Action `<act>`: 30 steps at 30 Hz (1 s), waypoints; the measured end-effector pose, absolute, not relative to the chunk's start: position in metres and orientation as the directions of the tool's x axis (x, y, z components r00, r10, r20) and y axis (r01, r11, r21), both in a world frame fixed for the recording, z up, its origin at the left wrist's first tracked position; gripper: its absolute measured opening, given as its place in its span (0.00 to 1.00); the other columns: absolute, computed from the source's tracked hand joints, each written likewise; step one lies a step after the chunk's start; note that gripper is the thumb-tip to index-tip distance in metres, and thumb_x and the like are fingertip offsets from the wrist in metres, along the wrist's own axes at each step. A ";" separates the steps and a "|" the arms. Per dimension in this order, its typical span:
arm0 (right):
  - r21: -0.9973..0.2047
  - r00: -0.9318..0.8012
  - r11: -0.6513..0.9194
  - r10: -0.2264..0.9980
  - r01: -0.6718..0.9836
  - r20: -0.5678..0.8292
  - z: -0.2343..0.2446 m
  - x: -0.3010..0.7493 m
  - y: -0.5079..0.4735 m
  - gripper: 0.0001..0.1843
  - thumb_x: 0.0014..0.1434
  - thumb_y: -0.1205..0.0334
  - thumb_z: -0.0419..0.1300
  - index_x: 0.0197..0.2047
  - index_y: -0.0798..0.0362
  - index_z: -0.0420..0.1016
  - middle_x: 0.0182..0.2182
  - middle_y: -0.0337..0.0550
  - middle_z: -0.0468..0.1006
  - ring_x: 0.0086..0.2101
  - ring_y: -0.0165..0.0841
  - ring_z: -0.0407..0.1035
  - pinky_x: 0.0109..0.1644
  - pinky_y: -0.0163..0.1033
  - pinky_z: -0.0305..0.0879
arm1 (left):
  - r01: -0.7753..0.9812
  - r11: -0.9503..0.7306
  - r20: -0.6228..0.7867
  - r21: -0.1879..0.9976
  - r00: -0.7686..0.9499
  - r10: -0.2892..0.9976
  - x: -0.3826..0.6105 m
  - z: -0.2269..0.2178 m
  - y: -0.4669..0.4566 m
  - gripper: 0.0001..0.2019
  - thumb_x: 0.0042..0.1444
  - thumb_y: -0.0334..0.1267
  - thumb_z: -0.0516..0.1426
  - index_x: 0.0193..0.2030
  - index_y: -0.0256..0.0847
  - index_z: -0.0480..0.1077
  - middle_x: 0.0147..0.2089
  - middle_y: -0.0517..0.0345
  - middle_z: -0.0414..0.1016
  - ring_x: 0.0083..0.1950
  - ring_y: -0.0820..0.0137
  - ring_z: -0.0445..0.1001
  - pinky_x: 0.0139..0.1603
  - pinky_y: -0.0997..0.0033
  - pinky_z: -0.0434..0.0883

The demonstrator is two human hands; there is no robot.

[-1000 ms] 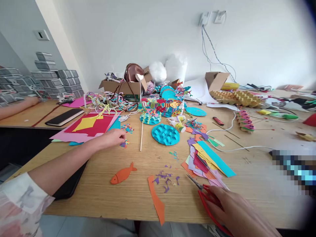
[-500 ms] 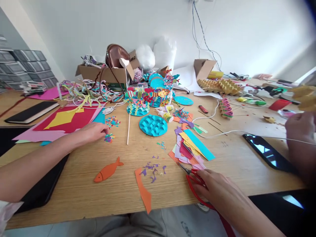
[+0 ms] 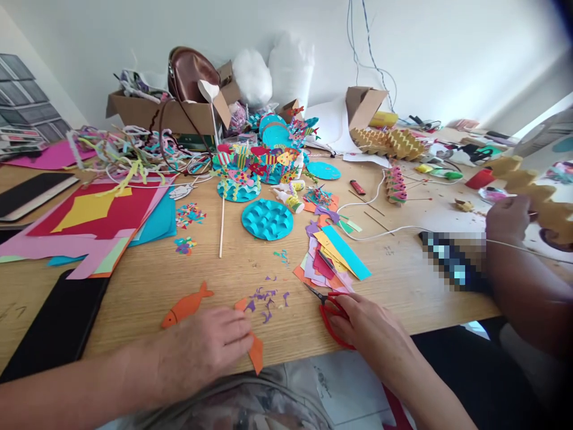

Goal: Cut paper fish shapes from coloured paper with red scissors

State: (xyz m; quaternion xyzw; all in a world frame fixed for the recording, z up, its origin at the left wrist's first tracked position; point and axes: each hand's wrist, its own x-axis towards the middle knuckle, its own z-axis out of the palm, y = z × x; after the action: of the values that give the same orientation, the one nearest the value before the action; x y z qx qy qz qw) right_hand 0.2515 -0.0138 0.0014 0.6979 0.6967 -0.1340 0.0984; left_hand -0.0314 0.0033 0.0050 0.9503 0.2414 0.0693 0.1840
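Observation:
My left hand [image 3: 212, 340] lies low over a cut orange paper scrap [image 3: 255, 353], fingers together and bent across its middle; the thumb is hidden. Just behind that hand is an orange paper fish [image 3: 188, 305] with a drawn eye and gill line. My right hand [image 3: 364, 319] rests at the table's front edge, closed around the red handles of a pair of scissors [image 3: 329, 304]. Their blades point away to the left, beside a pile of coloured paper pieces [image 3: 329, 263]. Small purple paper clippings [image 3: 267, 298] are strewn between my hands.
A turquoise disc with paper waves [image 3: 267, 219] sits mid-table, with a white-topped stick [image 3: 222, 227] at its left. Confetti piles [image 3: 190, 215] and coloured sheets [image 3: 120, 209] lie left. At right, another person's hand [image 3: 505, 221] holds scalloped yellow card [image 3: 532, 191] near a white cable [image 3: 403, 230].
My left hand has come from the small confetti pile toward me and right, onto the orange scrap. My right hand keeps the scissors in place. The view has shifted slightly.

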 end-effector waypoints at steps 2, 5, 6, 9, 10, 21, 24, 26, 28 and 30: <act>-0.082 -0.018 -0.008 0.951 0.997 -0.309 0.002 0.251 -0.014 0.09 0.57 0.66 0.54 0.34 0.51 0.76 0.36 0.47 0.78 0.34 0.38 0.73 0.29 0.35 0.56 | 0.382 -0.869 -0.036 0.314 0.920 0.391 -0.035 0.004 -0.006 0.18 0.56 0.34 0.55 0.54 0.43 0.68 0.53 0.52 0.76 0.54 0.62 0.71 0.56 0.64 0.65; -0.079 0.014 -0.044 0.937 0.996 -0.348 0.004 0.250 -0.014 0.09 0.58 0.66 0.54 0.35 0.52 0.77 0.36 0.46 0.78 0.34 0.38 0.74 0.30 0.35 0.57 | 0.360 -0.900 -0.122 0.247 0.933 0.339 -0.041 0.004 -0.009 0.26 0.52 0.34 0.59 0.59 0.41 0.63 0.59 0.51 0.70 0.58 0.59 0.68 0.59 0.59 0.63; -0.073 0.024 -0.054 0.932 0.996 -0.362 0.005 0.249 -0.014 0.09 0.58 0.66 0.54 0.36 0.52 0.77 0.36 0.47 0.78 0.35 0.38 0.74 0.30 0.35 0.57 | 0.362 -0.902 -0.122 0.236 0.932 0.342 -0.044 0.003 -0.008 0.27 0.52 0.33 0.60 0.60 0.42 0.62 0.60 0.51 0.69 0.59 0.59 0.68 0.59 0.59 0.63; -0.102 0.019 -0.060 0.932 0.993 -0.361 0.007 0.249 -0.016 0.09 0.58 0.66 0.54 0.34 0.53 0.77 0.35 0.46 0.77 0.34 0.38 0.73 0.31 0.36 0.58 | 0.372 -0.899 -0.086 0.230 0.928 0.362 -0.052 -0.003 -0.004 0.31 0.52 0.33 0.59 0.63 0.45 0.58 0.62 0.54 0.66 0.60 0.60 0.67 0.59 0.60 0.63; -0.126 0.010 -0.057 0.936 0.990 -0.351 0.008 0.248 -0.017 0.09 0.58 0.66 0.54 0.34 0.53 0.76 0.35 0.46 0.77 0.34 0.38 0.73 0.31 0.36 0.58 | 0.381 -0.896 -0.082 0.228 0.925 0.372 -0.055 -0.005 -0.001 0.31 0.52 0.34 0.59 0.64 0.47 0.57 0.62 0.54 0.66 0.60 0.60 0.67 0.59 0.60 0.64; -0.136 0.074 -0.123 0.945 0.983 -0.319 0.009 0.239 -0.017 0.09 0.57 0.71 0.54 0.35 0.54 0.76 0.36 0.47 0.78 0.34 0.35 0.74 0.33 0.33 0.62 | 0.345 -0.930 0.033 0.131 0.936 0.351 -0.079 -0.026 0.024 0.36 0.51 0.30 0.57 0.66 0.50 0.51 0.62 0.62 0.65 0.58 0.64 0.69 0.58 0.69 0.63; -0.121 0.081 -0.126 0.942 0.985 -0.326 0.010 0.241 -0.017 0.09 0.56 0.71 0.55 0.34 0.54 0.77 0.34 0.46 0.78 0.32 0.36 0.73 0.32 0.34 0.62 | 0.319 -0.948 0.122 0.010 0.940 0.318 -0.077 -0.025 0.030 0.29 0.52 0.30 0.56 0.62 0.47 0.60 0.59 0.62 0.70 0.54 0.66 0.72 0.55 0.70 0.65; -0.135 0.070 -0.118 0.946 0.984 -0.316 0.012 0.241 -0.018 0.09 0.56 0.70 0.55 0.35 0.53 0.76 0.35 0.46 0.78 0.34 0.37 0.73 0.33 0.35 0.64 | 0.301 -0.951 0.148 -0.064 0.946 0.289 -0.076 -0.020 0.035 0.24 0.53 0.32 0.55 0.59 0.45 0.65 0.57 0.62 0.72 0.52 0.67 0.73 0.52 0.71 0.67; -0.198 0.018 -0.078 0.958 0.977 -0.288 0.016 0.238 -0.020 0.09 0.58 0.69 0.55 0.38 0.53 0.76 0.38 0.46 0.77 0.37 0.38 0.73 0.36 0.37 0.66 | 0.296 -0.949 0.140 -0.108 0.950 0.280 -0.073 -0.015 0.041 0.21 0.55 0.34 0.54 0.57 0.43 0.67 0.56 0.61 0.74 0.52 0.67 0.73 0.51 0.71 0.68; -0.295 -0.064 -0.014 0.965 0.955 -0.254 0.019 0.229 -0.019 0.10 0.58 0.70 0.56 0.41 0.52 0.75 0.41 0.46 0.76 0.40 0.37 0.72 0.40 0.38 0.67 | 0.318 -0.942 0.122 -0.108 0.944 0.305 -0.070 -0.009 0.047 0.19 0.56 0.33 0.53 0.55 0.43 0.68 0.55 0.60 0.74 0.53 0.66 0.72 0.51 0.70 0.68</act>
State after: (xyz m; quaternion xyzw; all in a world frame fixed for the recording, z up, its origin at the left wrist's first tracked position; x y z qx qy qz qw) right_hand 0.2291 -0.0194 0.0190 0.6840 0.7019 -0.1984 -0.0124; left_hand -0.0699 0.0468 -0.0089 0.9840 0.1583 0.0518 -0.0633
